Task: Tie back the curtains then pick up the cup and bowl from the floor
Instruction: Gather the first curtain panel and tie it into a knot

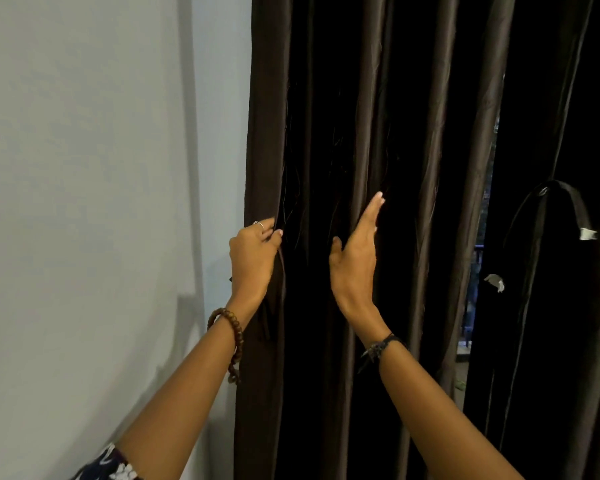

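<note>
Dark brown fabric: the left curtain (361,116) hangs in long upright folds from the top of the view down past the bottom; it fills the middle of the scene, its left edge against the wall (84,168)
Left hand (252,261): at the curtain's left edge, about mid-height; fingers curled round the hem, pinching a fold of cloth; a ring (258,224) shows on one finger
Left wrist: a string of brown wooden beads (234,341) loops round it, one end dangling lower; a patterned sleeve (113,467) shows at the bottom edge
Right hand (355,261): right of the left hand, apart from it; fingers straight and together, pointing up, thumb spread out to the left; fingertips lie against a fold of the curtain, gripping nothing
Right wrist: a dark cord band (381,346) with loose ends
Right curtain (551,306): far right; gathered narrow at mid-height; a black strap (565,199) loops over it, with a pale tag (587,233) at its end; a second pale tag (496,282) sits lower and to the left
Gap (478,265): a narrow slit between the two curtains, with a little of the outdoors visible through it
Wall: pale grey, plain, filling the left side; soft shadows fall across it
Cup and bowl: neither is in view, and no floor can be seen
</note>
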